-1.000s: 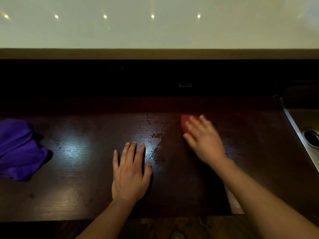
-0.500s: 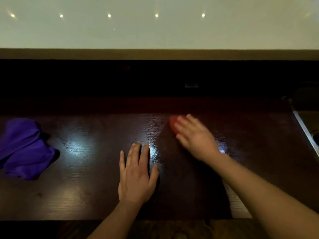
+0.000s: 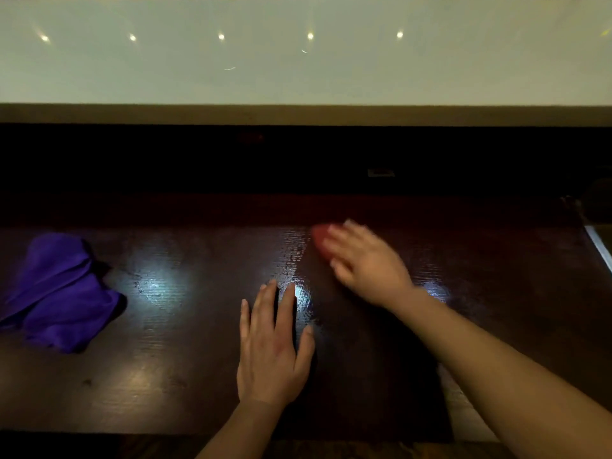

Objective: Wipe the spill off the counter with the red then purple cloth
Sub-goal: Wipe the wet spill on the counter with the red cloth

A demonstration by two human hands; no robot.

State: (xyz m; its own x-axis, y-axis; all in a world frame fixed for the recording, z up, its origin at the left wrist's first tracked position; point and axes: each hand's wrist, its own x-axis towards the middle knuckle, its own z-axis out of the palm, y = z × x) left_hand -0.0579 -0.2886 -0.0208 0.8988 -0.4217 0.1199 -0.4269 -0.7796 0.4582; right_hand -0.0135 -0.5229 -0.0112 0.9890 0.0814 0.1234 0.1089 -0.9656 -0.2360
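Observation:
My right hand presses flat on the red cloth, which peeks out only at the fingertips; both are motion-blurred. A wet sheen with droplets runs down the dark wooden counter just left of that hand. My left hand lies flat on the counter with fingers spread, holding nothing, its fingertips at the wet patch. The crumpled purple cloth rests at the counter's far left, apart from both hands.
A metal sink rim shows at the right edge. A dark backsplash with a small outlet runs behind the counter, below a pale ledge. The counter's front edge lies close below my left wrist.
My right hand has slid the red cloth leftward over the wet area. The dark spill patch near my left fingertips has thinned to a sheen. The view has shifted slightly right.

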